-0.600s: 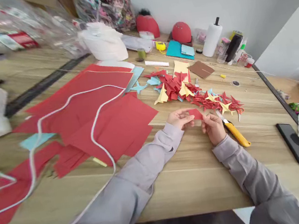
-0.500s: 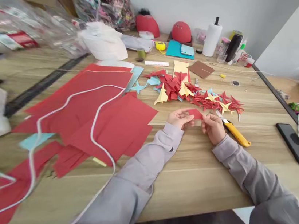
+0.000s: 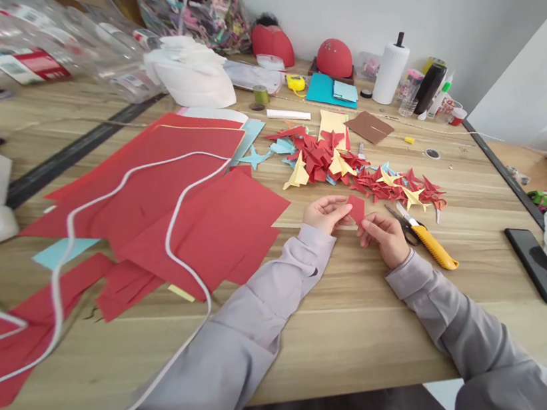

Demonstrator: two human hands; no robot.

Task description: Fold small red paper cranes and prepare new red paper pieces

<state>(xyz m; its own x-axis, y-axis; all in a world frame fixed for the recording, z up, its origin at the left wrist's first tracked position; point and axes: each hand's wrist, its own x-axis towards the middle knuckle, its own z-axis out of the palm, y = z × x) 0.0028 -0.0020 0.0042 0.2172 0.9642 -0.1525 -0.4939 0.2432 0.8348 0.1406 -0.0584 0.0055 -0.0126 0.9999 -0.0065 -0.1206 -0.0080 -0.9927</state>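
A small folded piece of red paper [image 3: 357, 209] is held up between my two hands over the wooden table. My left hand [image 3: 328, 214] pinches its left edge between thumb and fingers. At the lower right corner, my right hand [image 3: 383, 236] grips it with the fingertips. Just right of that hand lie a yellow utility knife [image 3: 433, 246] and a pair of scissors [image 3: 409, 233], partly hidden by the hand. Beyond my hands is a heap of folded red paper stars [image 3: 318, 159], with some yellow and light blue ones among them.
Large red paper sheets [image 3: 206, 230] cover the left of the table, with a white cable [image 3: 171, 235] looping over them. A black phone [image 3: 539, 264] lies at right. Farther back are a yellow tape measure [image 3: 296, 83], brown paper [image 3: 369, 126] and a white roll [image 3: 390, 74].
The red paper has turned from lying sideways to more upright. My right hand has shifted a little left and down, uncovering more of the scissors.
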